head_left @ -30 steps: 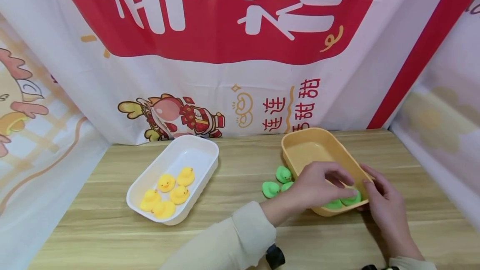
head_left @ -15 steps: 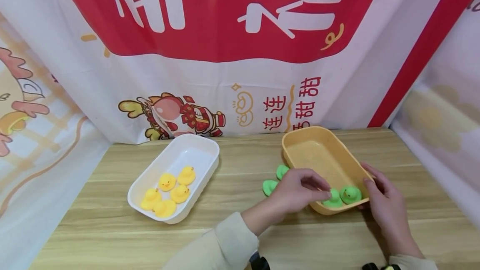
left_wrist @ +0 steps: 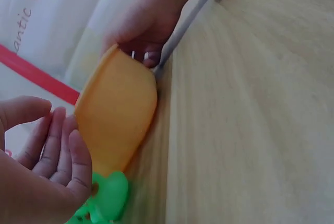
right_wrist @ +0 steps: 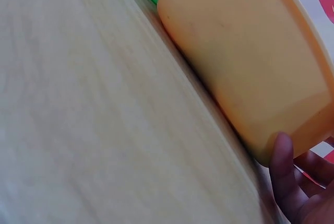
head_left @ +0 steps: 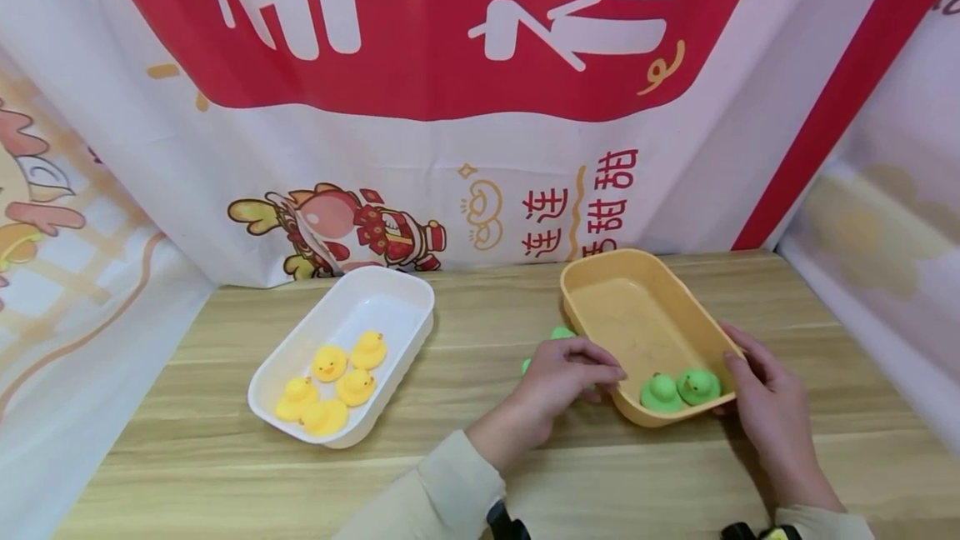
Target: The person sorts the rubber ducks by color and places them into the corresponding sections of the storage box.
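My right hand point(head_left: 772, 407) grips the near right corner of an orange plastic tub point(head_left: 622, 315), its fingers curled at the rim; the right wrist view shows the same corner held. Two green rubber ducks point(head_left: 662, 394) sit side by side in the tub's near end. At the tub's left wall hovers my left hand point(head_left: 555, 382), fingers loosely bent and holding nothing. Beyond and below it, more green ducks point(head_left: 561, 332) stand on the table, mostly hidden by this hand. The left wrist view shows a green duck point(left_wrist: 112, 195) against the tub's outer wall.
A white tub point(head_left: 375, 294) with several yellow rubber ducks point(head_left: 330, 363) stands on the left of the wooden table point(head_left: 480, 307). Printed cloth point(head_left: 420, 157) hangs close behind the tubs, and more cloth closes off both sides.
My left hand has drawn back leftward out of the orange tub, leaving the two green ducks in it uncovered. The right hand keeps its hold on the tub.
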The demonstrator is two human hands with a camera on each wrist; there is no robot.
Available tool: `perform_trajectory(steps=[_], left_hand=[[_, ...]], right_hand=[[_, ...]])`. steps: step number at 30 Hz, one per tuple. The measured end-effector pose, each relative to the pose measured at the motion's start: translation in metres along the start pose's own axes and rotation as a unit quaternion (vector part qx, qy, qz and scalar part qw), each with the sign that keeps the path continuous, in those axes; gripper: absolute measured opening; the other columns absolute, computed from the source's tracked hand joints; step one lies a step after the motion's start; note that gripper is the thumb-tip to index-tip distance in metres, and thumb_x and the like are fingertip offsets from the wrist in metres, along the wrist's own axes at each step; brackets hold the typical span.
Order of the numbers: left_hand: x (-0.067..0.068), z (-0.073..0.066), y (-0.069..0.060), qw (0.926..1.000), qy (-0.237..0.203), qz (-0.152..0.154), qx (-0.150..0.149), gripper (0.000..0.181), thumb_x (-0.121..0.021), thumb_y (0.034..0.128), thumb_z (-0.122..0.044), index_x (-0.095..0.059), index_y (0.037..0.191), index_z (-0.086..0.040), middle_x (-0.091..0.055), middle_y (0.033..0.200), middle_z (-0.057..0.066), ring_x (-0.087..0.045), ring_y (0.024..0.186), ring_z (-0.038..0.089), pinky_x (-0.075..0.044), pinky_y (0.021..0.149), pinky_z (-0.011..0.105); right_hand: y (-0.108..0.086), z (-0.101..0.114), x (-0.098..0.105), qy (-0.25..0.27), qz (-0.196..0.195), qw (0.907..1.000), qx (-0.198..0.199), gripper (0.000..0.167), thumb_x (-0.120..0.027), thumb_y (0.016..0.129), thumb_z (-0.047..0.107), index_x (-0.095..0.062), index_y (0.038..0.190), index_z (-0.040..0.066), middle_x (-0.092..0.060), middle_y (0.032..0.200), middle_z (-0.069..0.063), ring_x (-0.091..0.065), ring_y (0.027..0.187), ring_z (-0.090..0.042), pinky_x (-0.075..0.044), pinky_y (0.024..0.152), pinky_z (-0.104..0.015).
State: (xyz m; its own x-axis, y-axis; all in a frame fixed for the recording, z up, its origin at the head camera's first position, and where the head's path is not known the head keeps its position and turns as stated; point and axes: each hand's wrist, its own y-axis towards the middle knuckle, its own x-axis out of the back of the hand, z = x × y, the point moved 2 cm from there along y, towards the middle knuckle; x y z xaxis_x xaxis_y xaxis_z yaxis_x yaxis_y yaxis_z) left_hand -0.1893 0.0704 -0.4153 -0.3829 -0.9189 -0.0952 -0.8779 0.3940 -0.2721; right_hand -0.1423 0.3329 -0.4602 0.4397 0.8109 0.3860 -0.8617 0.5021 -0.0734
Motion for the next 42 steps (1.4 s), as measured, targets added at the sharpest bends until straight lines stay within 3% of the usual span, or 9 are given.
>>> perform_trajectory(steps=[5,12,19,26,30,34,38,42], left_hand=[[0.011,0.003,0.003,1.0,-0.005,0.006,-0.001,0.011,-0.083,0.0914,-0.013,-0.077,0.099,-0.008,-0.08,0.09,0.001,-0.075,0.083,0.013,-0.059,0.074,0.025],[0.023,0.007,0.003,0.9996,0.019,0.009,-0.021,0.011,-0.083,0.0915,-0.011,-0.079,0.101,-0.007,-0.079,0.09,0.0,-0.073,0.082,0.008,-0.058,0.073,0.023],[0.032,0.005,-0.001,0.9957,0.066,-0.009,-0.064,0.013,-0.085,0.0911,-0.011,-0.08,0.103,-0.009,-0.079,0.096,-0.001,-0.069,0.085,0.007,-0.056,0.078,0.021],[0.037,-0.002,-0.003,0.987,0.129,-0.038,-0.088,0.014,-0.085,0.0895,-0.009,-0.079,0.102,-0.013,-0.078,0.103,0.003,-0.067,0.092,0.008,-0.055,0.085,0.024],[0.041,-0.006,-0.002,0.9798,0.161,-0.058,-0.103,0.014,-0.085,0.0891,-0.008,-0.079,0.101,-0.013,-0.076,0.109,0.009,-0.069,0.098,0.017,-0.055,0.083,0.025],[0.048,-0.008,0.001,0.9705,0.194,-0.084,-0.117,0.016,-0.086,0.0881,-0.009,-0.078,0.102,-0.013,-0.076,0.11,0.005,-0.068,0.107,0.026,-0.054,0.085,0.028],[0.056,-0.006,0.002,0.9619,0.225,-0.1,-0.118,0.023,-0.087,0.0839,-0.006,-0.078,0.104,-0.014,-0.076,0.113,0.003,-0.067,0.115,0.026,-0.055,0.093,0.034],[0.061,0.0,0.002,0.9592,0.237,-0.106,-0.111,0.029,-0.086,0.0809,0.0,-0.078,0.107,-0.011,-0.076,0.115,0.008,-0.067,0.111,0.025,-0.056,0.095,0.039]], right_hand=[[0.0,-0.001,0.0,0.024,-0.001,0.9997,-0.012,0.046,-0.055,0.112,0.036,-0.058,0.156,0.024,-0.063,0.095,0.033,-0.066,0.057,-0.01,-0.06,0.053,-0.028],[0.0,-0.003,0.0,0.025,-0.001,0.9996,-0.011,0.046,-0.055,0.112,0.034,-0.058,0.156,0.022,-0.064,0.095,0.034,-0.066,0.056,-0.009,-0.06,0.052,-0.028],[0.0,-0.002,0.0,0.026,0.002,0.9996,-0.008,0.046,-0.055,0.112,0.034,-0.058,0.156,0.022,-0.063,0.095,0.034,-0.066,0.056,-0.009,-0.059,0.052,-0.028],[0.0,-0.002,-0.001,0.035,0.007,0.9993,-0.012,0.046,-0.056,0.112,0.034,-0.058,0.156,0.021,-0.065,0.093,0.032,-0.065,0.056,-0.009,-0.059,0.052,-0.027],[0.0,-0.002,-0.002,0.041,0.005,0.999,-0.015,0.046,-0.057,0.111,0.034,-0.059,0.156,0.022,-0.066,0.092,0.032,-0.065,0.055,-0.009,-0.059,0.051,-0.027],[0.0,-0.001,-0.003,0.039,0.003,0.9992,-0.013,0.046,-0.056,0.111,0.034,-0.059,0.155,0.021,-0.065,0.092,0.032,-0.065,0.055,-0.009,-0.059,0.051,-0.027],[0.001,-0.002,-0.002,0.038,0.002,0.9992,-0.012,0.046,-0.056,0.112,0.033,-0.059,0.156,0.021,-0.065,0.092,0.032,-0.065,0.056,-0.009,-0.059,0.051,-0.027],[0.0,-0.003,-0.002,0.036,0.001,0.9993,-0.011,0.046,-0.056,0.112,0.033,-0.058,0.156,0.021,-0.064,0.092,0.032,-0.065,0.055,-0.009,-0.059,0.051,-0.027]])
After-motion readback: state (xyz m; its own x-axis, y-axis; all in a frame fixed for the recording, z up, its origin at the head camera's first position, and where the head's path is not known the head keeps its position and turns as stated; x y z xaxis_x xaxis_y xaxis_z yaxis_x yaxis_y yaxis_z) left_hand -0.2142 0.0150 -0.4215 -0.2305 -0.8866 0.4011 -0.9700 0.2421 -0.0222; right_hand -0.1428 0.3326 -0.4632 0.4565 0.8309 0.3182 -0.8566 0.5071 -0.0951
